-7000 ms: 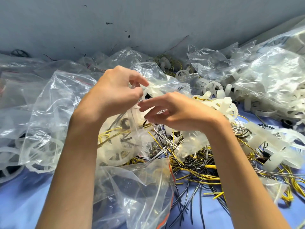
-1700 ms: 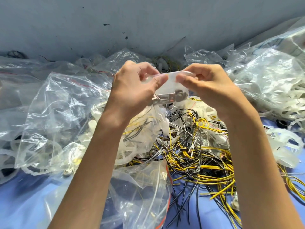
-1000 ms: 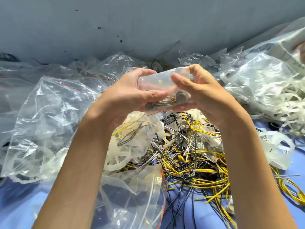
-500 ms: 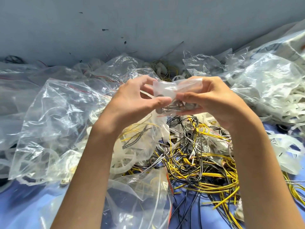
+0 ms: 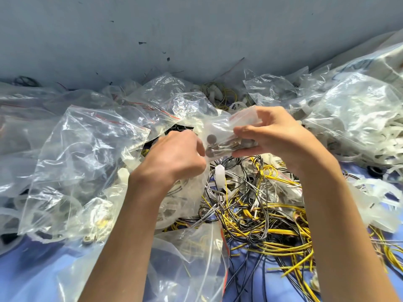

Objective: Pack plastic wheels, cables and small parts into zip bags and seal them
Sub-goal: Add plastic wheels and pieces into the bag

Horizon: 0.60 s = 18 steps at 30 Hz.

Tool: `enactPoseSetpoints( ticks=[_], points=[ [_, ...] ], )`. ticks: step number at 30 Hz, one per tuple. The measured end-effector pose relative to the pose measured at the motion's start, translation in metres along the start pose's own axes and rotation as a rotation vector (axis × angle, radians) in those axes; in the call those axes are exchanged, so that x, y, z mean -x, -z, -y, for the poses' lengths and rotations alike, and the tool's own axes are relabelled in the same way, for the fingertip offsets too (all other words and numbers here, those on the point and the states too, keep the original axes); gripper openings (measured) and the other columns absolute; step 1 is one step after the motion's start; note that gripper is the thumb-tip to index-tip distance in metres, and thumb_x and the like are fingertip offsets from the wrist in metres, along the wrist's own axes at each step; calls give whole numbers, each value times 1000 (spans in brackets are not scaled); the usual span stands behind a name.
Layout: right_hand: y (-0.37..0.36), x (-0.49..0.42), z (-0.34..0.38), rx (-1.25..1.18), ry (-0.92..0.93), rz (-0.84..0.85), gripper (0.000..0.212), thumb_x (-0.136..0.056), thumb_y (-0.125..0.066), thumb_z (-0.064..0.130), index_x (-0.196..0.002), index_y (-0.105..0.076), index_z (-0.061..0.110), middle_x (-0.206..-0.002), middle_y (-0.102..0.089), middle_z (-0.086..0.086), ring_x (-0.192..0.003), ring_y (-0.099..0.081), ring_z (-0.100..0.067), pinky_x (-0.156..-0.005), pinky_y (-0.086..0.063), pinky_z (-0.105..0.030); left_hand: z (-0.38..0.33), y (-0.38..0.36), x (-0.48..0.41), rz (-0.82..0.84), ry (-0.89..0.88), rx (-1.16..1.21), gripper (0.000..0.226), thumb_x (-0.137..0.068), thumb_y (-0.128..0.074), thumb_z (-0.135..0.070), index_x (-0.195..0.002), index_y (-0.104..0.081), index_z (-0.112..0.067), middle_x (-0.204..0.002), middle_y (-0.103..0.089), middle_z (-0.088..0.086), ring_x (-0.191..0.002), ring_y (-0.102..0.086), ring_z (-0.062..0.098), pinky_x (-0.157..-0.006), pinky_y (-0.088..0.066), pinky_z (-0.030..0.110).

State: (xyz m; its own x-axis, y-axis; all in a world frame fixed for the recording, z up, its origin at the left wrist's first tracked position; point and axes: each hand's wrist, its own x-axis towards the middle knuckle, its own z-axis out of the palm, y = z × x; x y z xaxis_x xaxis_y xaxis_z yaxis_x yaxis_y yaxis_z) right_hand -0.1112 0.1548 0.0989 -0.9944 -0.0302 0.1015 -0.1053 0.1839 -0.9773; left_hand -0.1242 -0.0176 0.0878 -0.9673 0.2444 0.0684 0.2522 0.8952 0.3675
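A small clear zip bag (image 5: 220, 129) with metal small parts (image 5: 220, 147) in its bottom is held above the pile. My right hand (image 5: 272, 136) pinches its right end between thumb and fingers. My left hand (image 5: 172, 158) is lower and to the left, blurred, fingers curled beside the bag's left end. What it grips is hidden. Under it lies a bigger bag (image 5: 174, 205) holding a white plastic wheel and cables. A tangle of yellow and black cables (image 5: 261, 221) lies below both hands.
A large clear bag of wheels (image 5: 87, 160) fills the left. More filled bags (image 5: 353, 118) are heaped at the right. A limp zip bag (image 5: 192, 258) lies between my forearms on the blue table (image 5: 32, 269). A grey wall (image 5: 196, 29) closes the back.
My left hand has let go of the small bag's top and dropped down to the left. My right hand keeps the bag, now slightly lower and further right.
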Motion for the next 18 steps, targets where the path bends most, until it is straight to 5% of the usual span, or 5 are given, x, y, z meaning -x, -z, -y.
enactPoseSetpoints(
  ticks=[3, 5, 8, 11, 18],
  points=[
    [-4, -1, 1, -5, 3, 32, 12, -89, -57, -4, -92, -65, 6, -76, -68, -7, -63, -68, -14, -60, -59, -28, 4, 3, -1, -39, 15, -20, 10, -72, -61, -24, -83, -63, -25, -96, -70, 9, -95, -63, 28, -82, -53, 37],
    [-6, -1, 2, -42, 10, 31, 10, -89, -58, -2, -92, -65, 4, -72, -69, -3, -61, -67, -12, -64, -60, -31, 8, 5, -1, -27, 11, -3, 18, -70, -68, -29, -83, -55, -24, -100, -69, 9, -97, -63, 26, -82, -53, 36],
    [-9, -1, 4, -105, 18, 89, 11, -88, -61, -2, -97, -65, -6, -92, -70, -20, -73, -70, -21, -67, -60, -33, 7, 10, 1, -79, -34, 108, 18, -64, -75, -28, -72, -60, -19, -78, -67, -2, -76, -60, 17, -61, -45, 23],
    [-14, 1, 2, 10, -33, 198, 20, -87, -61, -3, -102, -61, -16, -87, -68, -20, -64, -70, -16, -61, -59, -25, 2, 14, 5, -166, -67, 165, 21, -57, -75, -30, -69, -65, -17, -66, -63, -2, -62, -57, 11, -47, -37, 19],
    [-8, 0, -7, 399, -151, 229, 19, -83, -69, 4, -96, -64, -9, -91, -72, -19, -75, -73, -30, -77, -58, -45, -6, 15, 9, -153, -120, 192, 59, -66, -73, -22, -124, -62, -20, -119, -63, -1, -93, -55, 11, -80, -38, 19]
  ],
)
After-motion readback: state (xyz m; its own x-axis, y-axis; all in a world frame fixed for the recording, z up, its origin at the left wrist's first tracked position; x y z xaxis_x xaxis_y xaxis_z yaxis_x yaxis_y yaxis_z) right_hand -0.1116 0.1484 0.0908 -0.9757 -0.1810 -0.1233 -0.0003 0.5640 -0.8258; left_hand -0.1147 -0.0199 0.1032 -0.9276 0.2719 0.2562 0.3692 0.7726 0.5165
